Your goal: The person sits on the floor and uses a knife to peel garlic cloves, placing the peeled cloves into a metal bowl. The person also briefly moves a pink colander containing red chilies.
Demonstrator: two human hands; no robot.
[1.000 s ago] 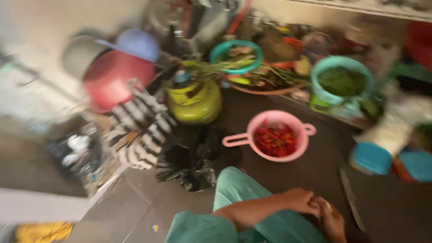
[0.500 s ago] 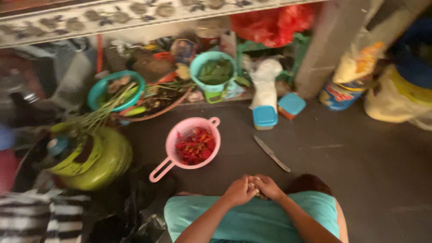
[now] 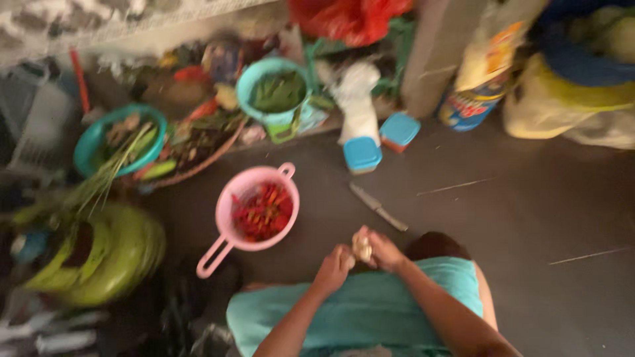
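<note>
My left hand [image 3: 334, 266] and my right hand [image 3: 382, 250] meet above my lap, which is covered in teal cloth [image 3: 370, 305]. Between them they hold a small pale, roundish thing [image 3: 361, 247]; blur hides what it is. A pink colander with a handle [image 3: 233, 233], filled with red chillies [image 3: 262, 211], sits on the dark floor just left of my hands. A knife [image 3: 378, 207] lies on the floor just beyond my right hand.
A green gas cylinder [image 3: 99, 254] stands at the left. Farther back are a teal bowl with long green stalks [image 3: 112, 142], a shallow basket of vegetables [image 3: 198, 142], a teal bowl of green leaves [image 3: 274, 89], two blue-lidded tubs [image 3: 362, 154], a red bag [image 3: 347, 16] and sacks [image 3: 569, 99].
The view swung from the left side of the floor to straight above my lap. My hands stayed together, and the pale thing now shows between them.
</note>
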